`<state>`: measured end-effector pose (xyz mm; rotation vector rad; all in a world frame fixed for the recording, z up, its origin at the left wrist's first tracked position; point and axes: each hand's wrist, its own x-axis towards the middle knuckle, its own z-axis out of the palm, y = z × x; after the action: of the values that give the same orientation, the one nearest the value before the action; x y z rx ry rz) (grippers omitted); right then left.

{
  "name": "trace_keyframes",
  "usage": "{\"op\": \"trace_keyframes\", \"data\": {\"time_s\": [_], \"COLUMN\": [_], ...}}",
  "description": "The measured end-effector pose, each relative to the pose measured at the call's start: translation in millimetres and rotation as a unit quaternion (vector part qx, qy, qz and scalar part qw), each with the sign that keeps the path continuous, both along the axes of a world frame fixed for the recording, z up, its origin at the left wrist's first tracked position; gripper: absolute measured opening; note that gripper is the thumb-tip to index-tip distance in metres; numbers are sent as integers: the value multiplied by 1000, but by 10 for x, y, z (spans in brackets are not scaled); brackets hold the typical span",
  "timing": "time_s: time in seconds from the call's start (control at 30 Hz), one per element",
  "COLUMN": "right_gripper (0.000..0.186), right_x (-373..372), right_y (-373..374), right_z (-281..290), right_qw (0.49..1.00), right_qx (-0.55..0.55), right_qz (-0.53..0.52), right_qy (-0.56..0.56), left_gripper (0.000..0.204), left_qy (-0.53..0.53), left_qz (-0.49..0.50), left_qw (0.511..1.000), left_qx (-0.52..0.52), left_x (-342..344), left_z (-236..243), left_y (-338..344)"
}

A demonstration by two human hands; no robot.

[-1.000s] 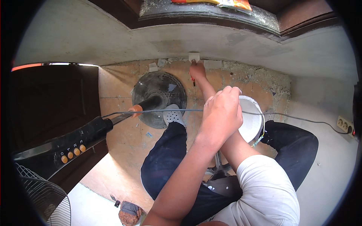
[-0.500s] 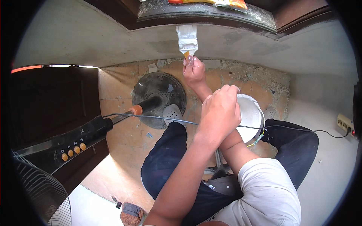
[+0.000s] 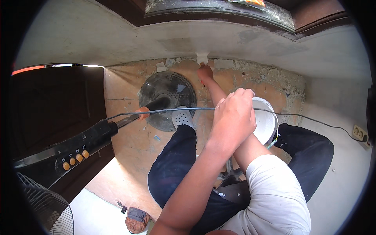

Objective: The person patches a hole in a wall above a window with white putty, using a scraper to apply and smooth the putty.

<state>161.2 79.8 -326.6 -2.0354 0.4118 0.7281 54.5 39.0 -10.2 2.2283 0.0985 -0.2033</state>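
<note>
My left hand [image 3: 234,115] is closed at the rim of a white bucket [image 3: 264,124], which stands close to my right leg; its fingertips are partly hidden. Beneath my left forearm my right arm reaches out toward the wall. In my right hand [image 3: 205,73] is a flat paintbrush [image 3: 202,58], its white-coated bristles at the foot of the pale wall [image 3: 168,45]. The fingers hide most of its handle.
A standing fan's round black base [image 3: 150,94] lies left of my right hand, its buttoned column [image 3: 74,156] leaning across the left side. A dark cable [image 3: 305,116] crosses above my left hand to a wall socket [image 3: 359,133]. A dark-framed ledge [image 3: 219,15] juts out above.
My right hand has brought the paintbrush down the wall, from just under the ledge to near the floor. My left hand keeps its place at the bucket. The view has shifted slightly.
</note>
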Motion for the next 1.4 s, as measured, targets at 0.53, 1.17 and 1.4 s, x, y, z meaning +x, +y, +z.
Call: {"op": "trace_keyframes", "data": {"time_s": [0.53, 1.17, 1.4], "right_gripper": [45, 51, 44], "right_x": [-216, -21, 91], "right_y": [-171, -352, -604], "right_z": [348, -248, -121], "right_qw": [938, 995, 987], "right_qx": [28, 42, -23], "right_qz": [-57, -77, -69], "right_qy": [-340, 36, -141], "left_gripper": [19, 20, 20], "left_qy": [-13, 18, 9], "left_qz": [-2, -10, -7], "left_qw": [1000, 1000, 1000], "left_qx": [-6, 18, -1], "left_x": [23, 2, 36], "left_z": [-3, -5, -28], "left_y": [-23, -9, -15]}}
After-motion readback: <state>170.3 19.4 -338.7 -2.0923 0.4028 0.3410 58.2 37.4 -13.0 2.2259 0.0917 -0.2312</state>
